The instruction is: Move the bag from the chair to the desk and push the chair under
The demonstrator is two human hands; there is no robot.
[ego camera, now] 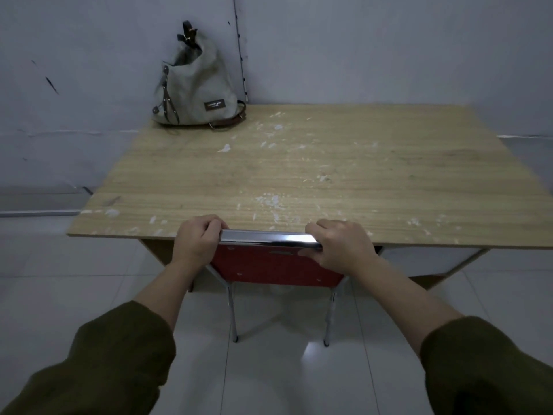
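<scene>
A grey canvas bag (191,88) with dark straps stands upright at the desk's far left corner, leaning on the wall. The wooden desk (359,181) has white flecks on its top. A red chair (269,266) with a chrome top rail and chrome legs stands at the desk's near edge, its seat hidden beneath the top. My left hand (197,239) grips the left end of the rail. My right hand (341,245) grips the right end.
White tiled floor (89,280) surrounds the desk and chair. A grey wall (389,55) runs behind the desk, with a thin vertical strip near the bag. A white panel (425,259) shows under the desk on the right.
</scene>
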